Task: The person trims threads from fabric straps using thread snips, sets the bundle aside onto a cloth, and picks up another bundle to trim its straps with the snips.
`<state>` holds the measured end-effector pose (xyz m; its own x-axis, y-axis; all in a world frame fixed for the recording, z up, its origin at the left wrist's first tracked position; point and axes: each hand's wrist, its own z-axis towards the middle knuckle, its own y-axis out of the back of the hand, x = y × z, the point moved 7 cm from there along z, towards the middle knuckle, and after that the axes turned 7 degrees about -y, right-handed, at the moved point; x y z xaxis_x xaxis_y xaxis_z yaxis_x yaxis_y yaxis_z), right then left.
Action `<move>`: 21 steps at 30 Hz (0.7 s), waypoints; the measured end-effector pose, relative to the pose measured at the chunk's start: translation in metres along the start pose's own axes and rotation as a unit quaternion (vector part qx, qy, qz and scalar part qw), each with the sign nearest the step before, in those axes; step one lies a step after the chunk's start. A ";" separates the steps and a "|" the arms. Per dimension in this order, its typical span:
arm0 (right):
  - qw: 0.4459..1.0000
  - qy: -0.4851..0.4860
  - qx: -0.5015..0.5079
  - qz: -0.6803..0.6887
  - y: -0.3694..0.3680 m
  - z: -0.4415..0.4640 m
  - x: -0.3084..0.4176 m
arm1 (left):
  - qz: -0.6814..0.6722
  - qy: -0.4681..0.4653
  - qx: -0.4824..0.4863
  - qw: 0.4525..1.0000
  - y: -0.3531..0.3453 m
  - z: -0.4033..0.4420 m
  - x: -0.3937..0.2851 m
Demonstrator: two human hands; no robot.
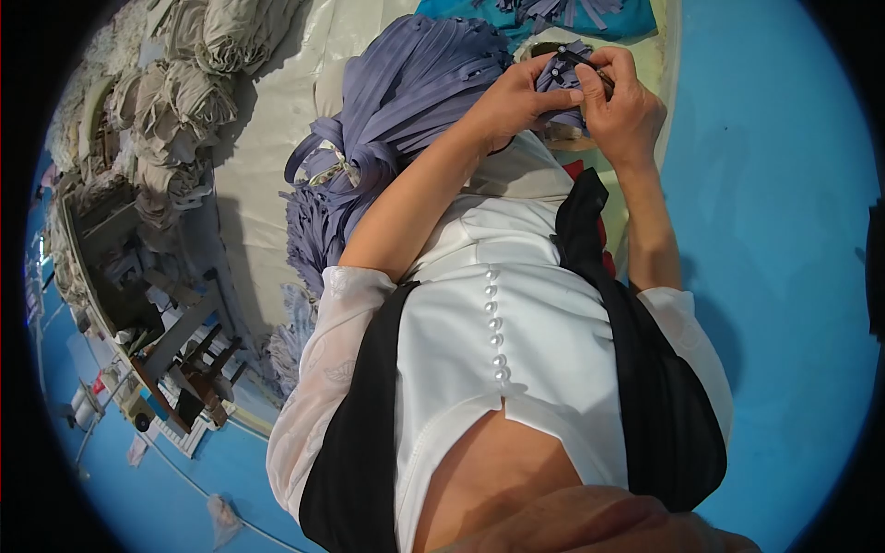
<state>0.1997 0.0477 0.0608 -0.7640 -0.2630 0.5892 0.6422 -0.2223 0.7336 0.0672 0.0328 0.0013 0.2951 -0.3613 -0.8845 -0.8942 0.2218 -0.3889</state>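
**Left hand (521, 97) and right hand (627, 106) close together over a small bunch of blue-violet strips (562, 78)**

At the far left, a clutter of grey and brown frames (175, 339) stands near the blue floor (171, 511); its parts are too jumbled to tell one by one. Above it, beige-grey cloth bundles (230, 37) are heaped at the edge of a pale sheet (267, 138), which spreads toward the middle.

Next comes a large bundle of blue-violet strips (415, 88), fanned out at the top and gathered lower down, where a looped strip and a light-coloured tie (327, 168) show. Its loose ends hang beside the person's left arm.

In the middle is the person's white blouse (442, 341), with a row of pearl-like buttons (496, 324), under a black vest (355, 415). Beyond the blouse, above and right of centre, the left hand is closed on the small bunch, fingers over it and thumb below. The right hand, thumb almost touching the left thumb, grips a slim dark tool (587, 64) that reaches across the bunch; its exact kind is hard to tell. Just above the hands lies a teal cloth (631, 23) with more strips on it.

Right of the blouse, a red item (606, 256) is partly hidden behind the vest and right arm. Farther right, bare blue floor fills the view.
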 end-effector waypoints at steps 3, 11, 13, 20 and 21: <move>0.999 0.027 -0.017 0.007 0.003 0.002 0.003 | -0.007 0.011 0.015 1.000 -0.002 -0.001 0.000; 0.992 -0.041 -0.026 0.113 0.014 0.003 -0.009 | -0.031 0.031 0.009 0.999 0.002 -0.002 0.001; 0.977 -0.095 -0.016 0.189 0.015 0.004 -0.022 | -0.017 0.038 -0.002 0.999 0.005 -0.003 -0.001; 0.835 -0.369 0.119 0.390 -0.019 -0.005 -0.067 | -0.032 0.011 0.010 0.999 0.008 -0.003 -0.003; 0.820 -0.395 0.120 0.396 -0.021 -0.007 -0.061 | -0.030 0.001 0.019 0.999 0.009 -0.003 -0.004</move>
<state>0.2336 0.0615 0.0070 0.0231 0.4758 0.8793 0.9983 -0.0585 0.0054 0.0572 0.0336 0.0020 0.3480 -0.3764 -0.8586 -0.8613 0.2335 -0.4514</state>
